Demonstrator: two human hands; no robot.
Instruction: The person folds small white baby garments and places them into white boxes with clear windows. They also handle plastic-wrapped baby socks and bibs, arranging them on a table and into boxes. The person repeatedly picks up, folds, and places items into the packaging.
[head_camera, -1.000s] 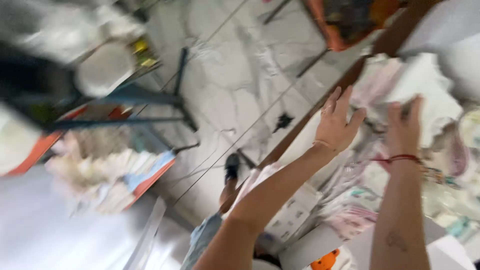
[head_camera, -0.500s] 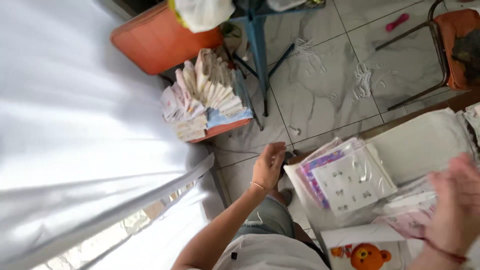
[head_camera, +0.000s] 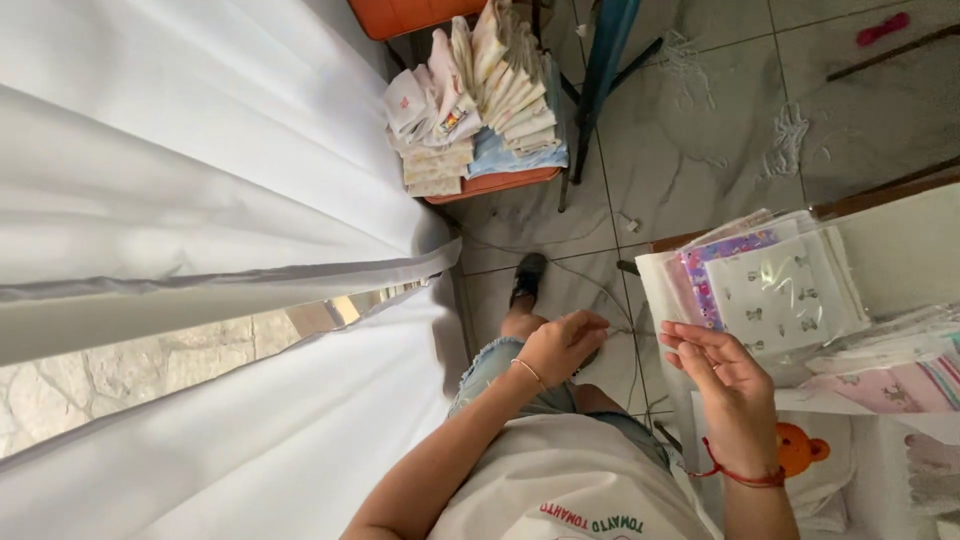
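Looking down from the head camera, I find both hands raised over my lap, just off the near left corner of the table (head_camera: 900, 225). The left hand (head_camera: 562, 345) is loosely curled, fingertips drawn together toward the right; I cannot tell whether it pinches anything, though a thin cord or thread on the floor (head_camera: 700, 130) passes close by it. The right hand (head_camera: 722, 375) is spread, palm up, fingers relaxed and holding nothing, with a red string bracelet (head_camera: 738, 476) at the wrist. Nearest to it, overhanging the table's left edge, lies the stack of clear-wrapped fabric packets (head_camera: 770, 290), the top one white with small printed figures, a purple one beneath. I judge these light, soft and floppy, with slippery film wrappers; a flat grip under the overhanging edge, thumb on top, would hold better than a corner pinch, which could let packets slide apart. Further packets in pink stripes (head_camera: 900, 375) lie toward the near edge. Across the floor, an orange chair (head_camera: 500, 183) carries a pile of folded cloths (head_camera: 480, 90), and a white curtain (head_camera: 200, 200) fills the left. Compared with half a second ago, the left hand has come off the stack's corner and drawn toward my body, the right hand has moved in from the far right and opened, and the view has tilted down.
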